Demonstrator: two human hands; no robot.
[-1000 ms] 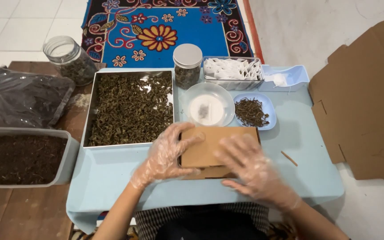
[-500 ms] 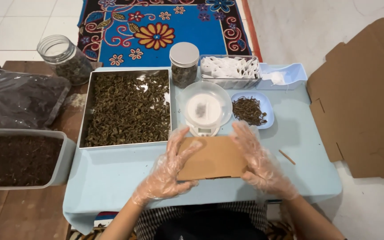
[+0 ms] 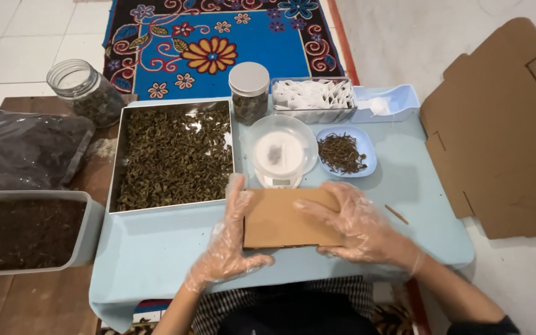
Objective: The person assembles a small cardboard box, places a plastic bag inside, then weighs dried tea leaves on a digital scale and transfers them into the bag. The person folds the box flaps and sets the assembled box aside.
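1. Brown cardboard piece (image 3: pixel 283 217): a flat, folded rectangle held just above the near middle of the light blue desk (image 3: pixel 156 248), between both hands.
2. Left hand (image 3: pixel 231 242), in a clear plastic glove, is clamped on the cardboard's left edge, thumb underneath near the lower corner and fingers upright along the side.
3. Right hand (image 3: pixel 358 226), also gloved, lies over the cardboard's right end, fingers spread across its top face and closed on the edge.
4. Just behind the cardboard stands a small kitchen scale (image 3: pixel 280 155) with a round clear dish on it.
5. Right of the scale sits a blue dish (image 3: pixel 367 162) holding a small heap of dried dark leaves.
6. Left of the scale a large metal tray (image 3: pixel 172 155) is filled with dried green-brown leaves.
7. Behind the scale stands a lidded jar (image 3: pixel 249 93), and beside it a metal container of white sachets (image 3: pixel 312 98).
8. On the floor to the right lies a large flat cardboard sheet (image 3: pixel 504 130), well apart from the hands.
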